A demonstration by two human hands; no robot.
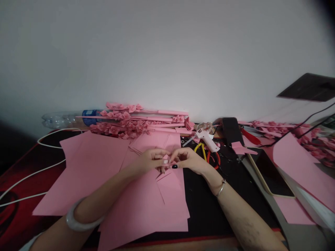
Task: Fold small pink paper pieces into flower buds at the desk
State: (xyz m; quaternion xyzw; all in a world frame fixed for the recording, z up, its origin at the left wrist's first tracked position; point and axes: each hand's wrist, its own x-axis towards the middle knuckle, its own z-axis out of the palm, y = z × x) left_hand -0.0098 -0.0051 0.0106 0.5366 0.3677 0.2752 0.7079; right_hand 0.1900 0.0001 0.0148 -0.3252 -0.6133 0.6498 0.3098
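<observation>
One small folded piece of pink paper (165, 157) sat, in the head view, pinched between the fingertips of the left hand (153, 162) and the right hand (187, 158), each grip clamped on it above the pink sheets (143, 209) spread across the surface (214, 209). Pink paper flowers (125, 127) lay beyond them at the far side, near a clear bottle (62, 119) at far left. Right of the hands rested a pale glue gun (209, 139) and, farther right, a dark-screened device (272, 170).
</observation>
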